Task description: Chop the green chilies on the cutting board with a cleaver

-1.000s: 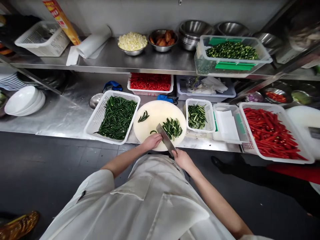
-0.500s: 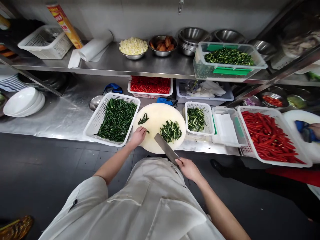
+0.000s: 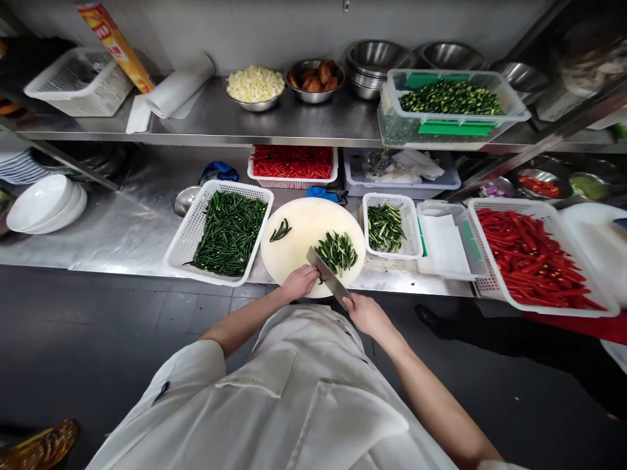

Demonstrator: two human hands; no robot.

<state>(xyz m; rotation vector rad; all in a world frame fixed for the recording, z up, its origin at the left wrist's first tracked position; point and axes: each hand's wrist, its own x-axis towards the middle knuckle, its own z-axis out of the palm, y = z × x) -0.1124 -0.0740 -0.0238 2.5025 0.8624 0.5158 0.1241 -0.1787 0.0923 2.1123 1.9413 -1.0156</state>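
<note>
At the near edge of a round white cutting board (image 3: 294, 222), a person in white bends to close knife work. The right hand (image 3: 367, 314) is wrapped round the handle of a broad-bladed knife (image 3: 330, 277), its blade slanting across the board. The left hand (image 3: 300, 282) meets the blade with fingers drawn together, probably to steady a green sliver (image 3: 321, 281) there; whether they grip it cannot be told.

Sliced green peppers (image 3: 337, 253) lie heaped on the board's right half, beyond the blade, with a few uncut-looking peppers (image 3: 281, 230) apart at its upper left. Left of the board, a white basket (image 3: 186, 235) brims with long green peppers (image 3: 223, 232); right of it, a smaller basket (image 3: 413, 228) holds slivers (image 3: 385, 228), a layout that seems to keep supply and cut pieces separate. Farther right of the board sits a basket of red peppers (image 3: 533, 258).

The table (image 3: 127, 228) beneath is scuffed, shiny metal. Behind the board, a raised steel shelf (image 3: 220, 124) carries bowls and a clear box of chopped greens (image 3: 450, 101). Below runs a dark tiled floor (image 3: 132, 307), where another person's shoe (image 3: 428, 321) shows to the board's right.
</note>
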